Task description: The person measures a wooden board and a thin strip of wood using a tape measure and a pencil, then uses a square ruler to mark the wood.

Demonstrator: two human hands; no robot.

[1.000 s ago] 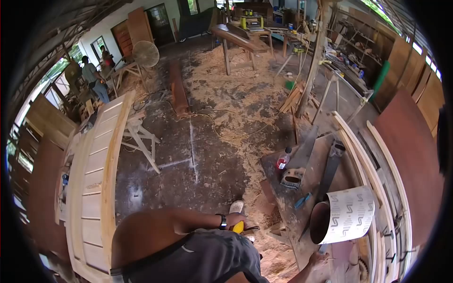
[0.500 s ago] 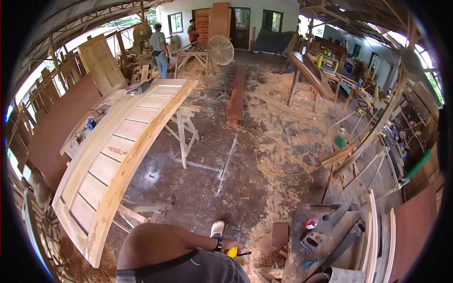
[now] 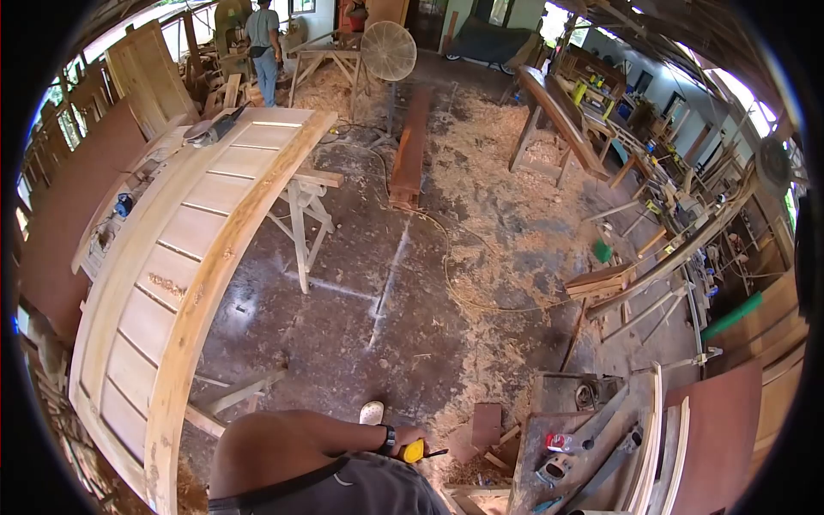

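Near the bottom centre, my left hand (image 3: 407, 436) is closed round a yellow tape measure (image 3: 415, 451), with a black strap trailing from it to the right. A dark watch (image 3: 389, 439) sits on that wrist. My right hand does not show. To the left, a long pale panelled wooden door (image 3: 190, 227) lies on trestles, with shavings on one panel and a power tool (image 3: 215, 127) at its far end. At the lower right, a workbench (image 3: 534, 429) holds handsaws (image 3: 605, 470) and a red-and-white item (image 3: 560, 442).
A wooden sawhorse (image 3: 300, 232) supports the door. A reddish beam (image 3: 411, 150) lies on the floor, with a cable (image 3: 447, 266) beside it. Farther back are a round fan (image 3: 388, 51), a person (image 3: 263, 53) and another beam (image 3: 562, 124) on trestles.
The view has tipped downward and turned slightly right, so the door and floor sit lower or farther left. The tape measure is still in the hand, a little farther left in view.
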